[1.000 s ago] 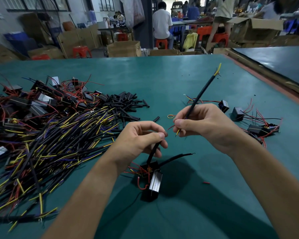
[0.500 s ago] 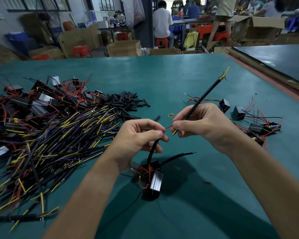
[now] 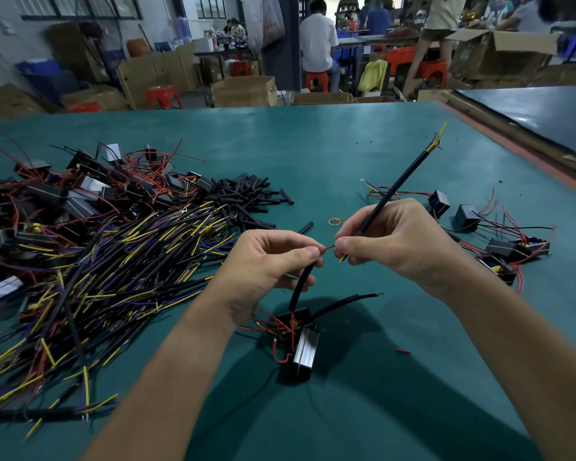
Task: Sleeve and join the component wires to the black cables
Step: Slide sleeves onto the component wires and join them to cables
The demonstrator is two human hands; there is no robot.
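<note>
Red wire (image 3: 328, 248) meets black cable (image 3: 399, 181)
Left hand (image 3: 270, 264) pinches the sleeved wire; right hand (image 3: 393, 241) grips the cable. Open cardboard box (image 3: 479, 61) behind: contents hidden.

Matt green table mat (image 3: 346, 148); glossy ribbed metal component (image 3: 306, 351); matt black cable (image 3: 399, 181).

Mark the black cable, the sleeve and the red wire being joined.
black cable (image 3: 402, 183): head view, mid shaft above the right hand (image 3: 396, 242).
black sleeve (image 3: 300, 286): head view, middle, below the left hand (image 3: 266, 261).
red wire (image 3: 327, 248): head view, exposed stretch between both hands.
</note>
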